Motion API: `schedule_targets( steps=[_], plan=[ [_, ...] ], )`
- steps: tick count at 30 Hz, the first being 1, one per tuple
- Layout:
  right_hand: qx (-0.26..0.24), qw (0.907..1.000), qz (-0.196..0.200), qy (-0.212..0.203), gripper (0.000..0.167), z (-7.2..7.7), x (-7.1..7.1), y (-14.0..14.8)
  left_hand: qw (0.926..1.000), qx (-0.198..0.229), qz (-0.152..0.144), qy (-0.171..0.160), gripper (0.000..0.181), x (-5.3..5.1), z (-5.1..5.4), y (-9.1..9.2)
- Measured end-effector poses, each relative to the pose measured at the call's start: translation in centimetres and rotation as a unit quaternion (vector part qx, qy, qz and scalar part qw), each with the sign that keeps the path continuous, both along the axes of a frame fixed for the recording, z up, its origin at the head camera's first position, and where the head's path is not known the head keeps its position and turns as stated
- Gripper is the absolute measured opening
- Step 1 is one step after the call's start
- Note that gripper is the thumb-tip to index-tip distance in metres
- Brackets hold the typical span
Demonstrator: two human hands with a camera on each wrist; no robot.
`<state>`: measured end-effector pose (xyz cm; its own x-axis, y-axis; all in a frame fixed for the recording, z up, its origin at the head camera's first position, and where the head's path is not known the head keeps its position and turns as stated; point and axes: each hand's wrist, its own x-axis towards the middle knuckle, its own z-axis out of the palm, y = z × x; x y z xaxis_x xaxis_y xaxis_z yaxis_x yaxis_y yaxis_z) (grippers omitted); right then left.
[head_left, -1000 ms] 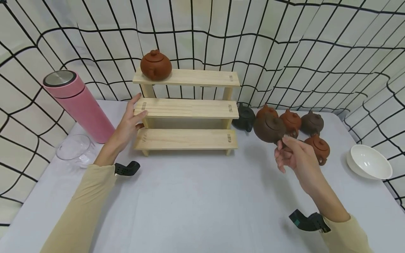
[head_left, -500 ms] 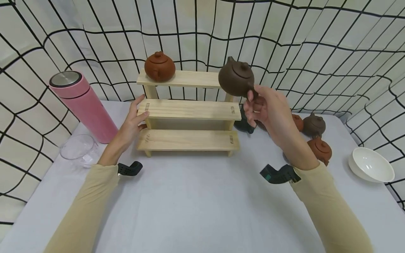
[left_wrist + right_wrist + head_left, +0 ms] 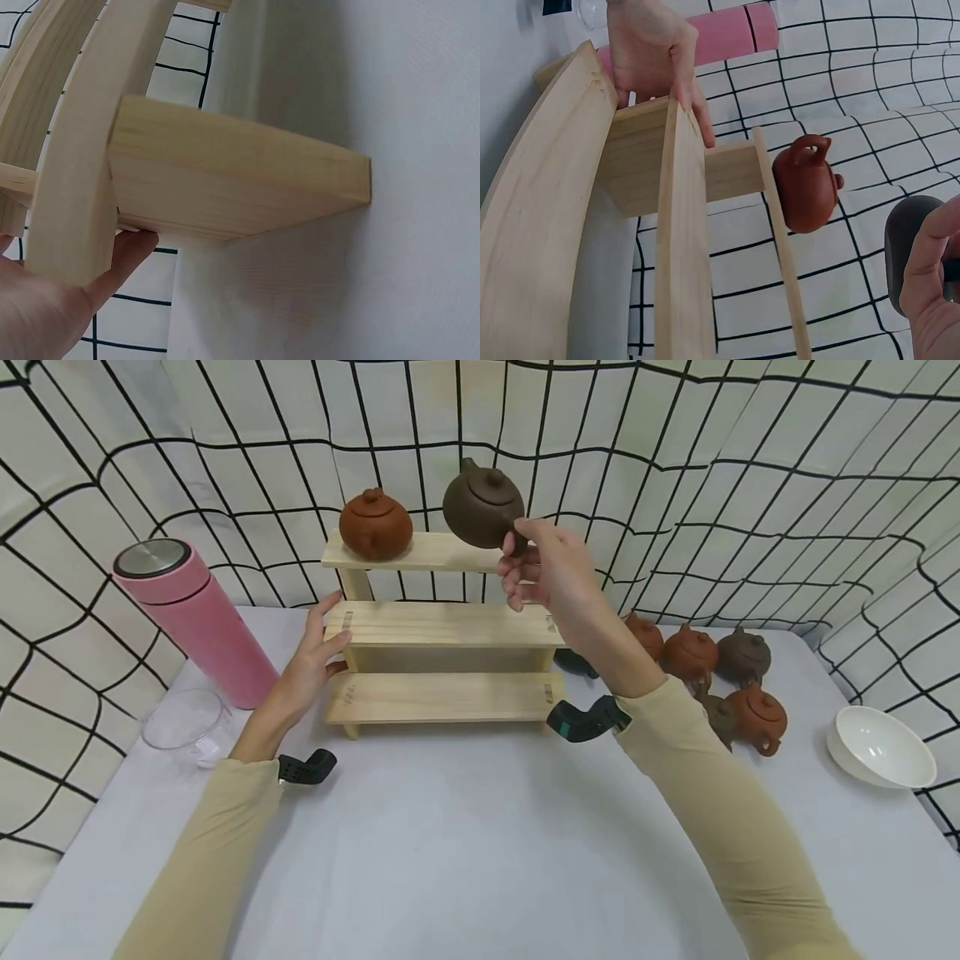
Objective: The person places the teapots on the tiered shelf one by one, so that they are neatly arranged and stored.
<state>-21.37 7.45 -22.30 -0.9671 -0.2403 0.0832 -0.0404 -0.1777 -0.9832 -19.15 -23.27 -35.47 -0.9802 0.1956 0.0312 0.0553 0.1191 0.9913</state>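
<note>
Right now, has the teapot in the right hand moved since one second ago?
Yes: in the head view, the held teapot moved left and up relative to the wooden stand.

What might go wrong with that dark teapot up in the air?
The right hand holds the dark brown teapot only by its handle, so it might tilt or slip.

Swung left, it could knock the reddish-brown teapot on the left end of the narrow top shelf.

The left hand grips one end of the wooden stand; a tug there might rock that standing teapot.
</note>
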Motion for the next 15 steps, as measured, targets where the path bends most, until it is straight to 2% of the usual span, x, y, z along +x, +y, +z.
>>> schedule_targets(
  steps=[8, 15],
  plan=[
    [0.019, 0.9994, -0.026, -0.013, 0.036, -1.1, -1.5, -1.5, 0.9999, -0.004, -0.006, 0.008, 0.069, 0.1, 0.0, 0.0],
    [0.037, 0.9988, -0.027, -0.016, 0.037, -1.3, -2.4, -2.7, 1.0000, 0.000, 0.000, 0.009, 0.067, 0.2, -0.1, -0.1]
  ],
)
